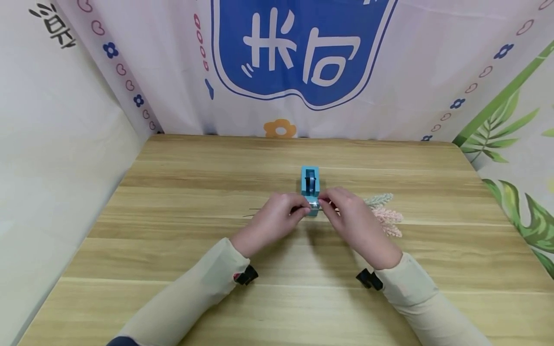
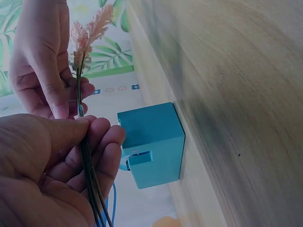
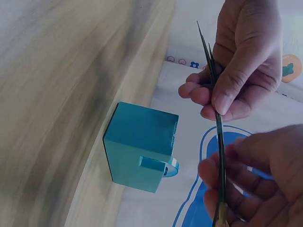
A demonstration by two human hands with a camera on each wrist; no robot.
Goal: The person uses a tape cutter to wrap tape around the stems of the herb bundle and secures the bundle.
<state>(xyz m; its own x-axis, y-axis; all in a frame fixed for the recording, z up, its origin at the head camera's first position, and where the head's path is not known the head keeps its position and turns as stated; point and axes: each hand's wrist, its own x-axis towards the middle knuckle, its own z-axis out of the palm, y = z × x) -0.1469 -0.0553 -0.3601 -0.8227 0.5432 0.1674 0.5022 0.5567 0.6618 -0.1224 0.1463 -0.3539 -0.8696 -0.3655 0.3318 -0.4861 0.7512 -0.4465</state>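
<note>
A bundle of artificial flowers with pink heads (image 1: pixel 388 216) and a pale green head (image 1: pixel 380 200) lies across both hands. My left hand (image 1: pixel 274 218) pinches its thin dark stems (image 2: pixel 88 163) between thumb and fingers, the stem ends sticking out to the left. Nearer the heads, my right hand (image 1: pixel 355 223) has its curled fingers around the stems; its exact grip is partly hidden. A shiny band, apparently clear tape (image 2: pixel 81 110), shows on the stems between the hands. Just beyond the hands stands a blue tape dispenser (image 1: pixel 310 180), apart from the fingers in both wrist views.
The wooden table (image 1: pixel 207 182) extends on all sides. A printed white curtain (image 1: pixel 173 57) with a blue sign hangs along its back edge, and a leaf-patterned cloth (image 1: pixel 519 202) is on the right. A small black device sits at each wrist.
</note>
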